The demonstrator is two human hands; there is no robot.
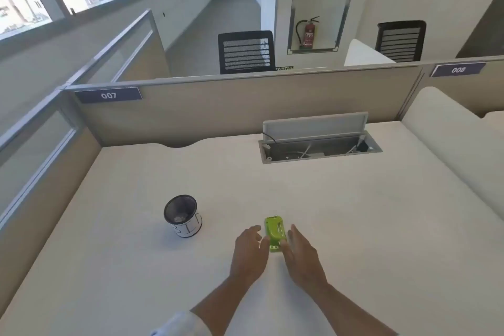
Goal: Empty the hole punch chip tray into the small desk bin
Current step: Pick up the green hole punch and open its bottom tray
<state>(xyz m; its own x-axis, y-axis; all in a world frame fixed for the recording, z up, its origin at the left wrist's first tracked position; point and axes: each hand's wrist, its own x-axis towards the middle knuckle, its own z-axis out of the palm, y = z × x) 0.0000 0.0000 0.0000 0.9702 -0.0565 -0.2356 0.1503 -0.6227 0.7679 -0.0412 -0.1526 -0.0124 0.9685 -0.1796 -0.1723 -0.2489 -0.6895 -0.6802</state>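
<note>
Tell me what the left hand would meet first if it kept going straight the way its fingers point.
Probably nothing soon. The left hand points up the desk, beside the green hole punch, well right of the small bin. Ahead is bare desk as far as the partition, though depth is hard to judge.

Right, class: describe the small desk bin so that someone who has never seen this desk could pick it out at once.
Start at the white desk under the 007 label. Left of the green hole punch between the two hands stands the small desk bin, apart from them. It is the only round, open-topped pot there, dark inside with a white patterned wall.
</note>
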